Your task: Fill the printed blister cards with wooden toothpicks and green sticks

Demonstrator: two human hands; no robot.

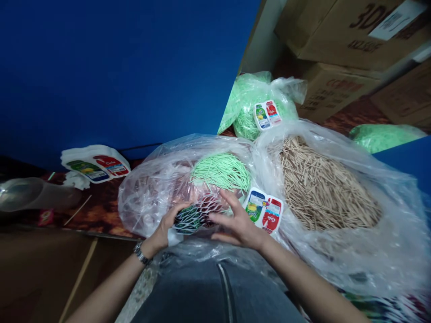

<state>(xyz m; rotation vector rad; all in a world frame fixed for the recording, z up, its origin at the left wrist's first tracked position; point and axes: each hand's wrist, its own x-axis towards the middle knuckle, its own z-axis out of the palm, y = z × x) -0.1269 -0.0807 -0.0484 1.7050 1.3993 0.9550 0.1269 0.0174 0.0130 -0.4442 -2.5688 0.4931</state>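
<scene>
The left hand [164, 228] is at the left end of a netted bundle [201, 212], its thumb along the far-left edge. Its other fingers are mostly hidden, so I cannot tell whether they pinch it. The right hand [239, 223] reaches in from the right with its fingers spread, the tips at or just beside the bundle's reddish right part; contact is unclear. The bundle, green at its left end, lies at the near side of an open clear bag [143, 193], nearer than the green sticks [222, 172].

Just right of the right hand is a white-backed printed card [264, 210], and farther right a heap of tan sticks [326, 186] lies in another bag. A stack of similar cards [97, 163] stands on the far left of the tabletop [101, 197].

The step in hand looks like steadying or adjusting the bundle between both hands. The next move seems to call for a secure left hold while the right fingers draw in, without snagging the net.
</scene>
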